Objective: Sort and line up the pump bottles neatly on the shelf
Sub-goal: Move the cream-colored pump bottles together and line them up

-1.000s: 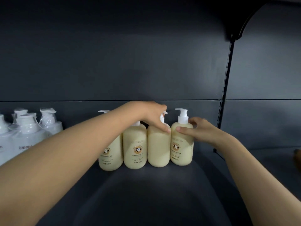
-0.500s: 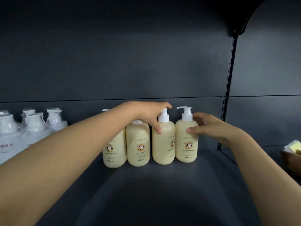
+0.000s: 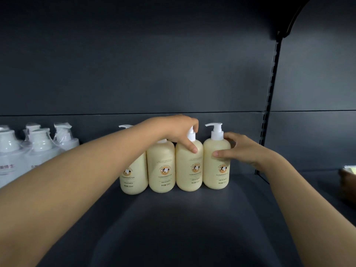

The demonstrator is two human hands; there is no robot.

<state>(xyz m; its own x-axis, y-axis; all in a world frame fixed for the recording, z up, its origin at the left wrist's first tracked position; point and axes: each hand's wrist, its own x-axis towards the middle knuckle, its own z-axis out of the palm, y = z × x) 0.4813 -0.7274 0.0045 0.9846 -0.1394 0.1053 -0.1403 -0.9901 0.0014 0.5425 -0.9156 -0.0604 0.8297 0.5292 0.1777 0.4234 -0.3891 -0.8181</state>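
Note:
Several cream pump bottles with cow labels stand in a row at the back of the dark shelf [image 3: 183,218]. My left hand [image 3: 177,132] grips the pump neck of the third bottle [image 3: 189,170], thumb down its front. My right hand [image 3: 237,149] holds the shoulder of the rightmost bottle [image 3: 216,170], thumb across its front, fingers behind. That bottle's white nozzle points left. The leftmost cream bottle [image 3: 134,178] is partly hidden behind my left forearm; the second bottle [image 3: 161,168] stands beside it.
White wrapped pump bottles [image 3: 38,149] stand grouped at the left of the shelf. A slotted upright post [image 3: 268,120] divides this bay from the right one, where a dark object with a yellow-green top [image 3: 348,180] shows at the edge.
The third bottle has turned so its cow label faces front. My right thumb has slid further across the rightmost bottle. The view has shifted slightly.

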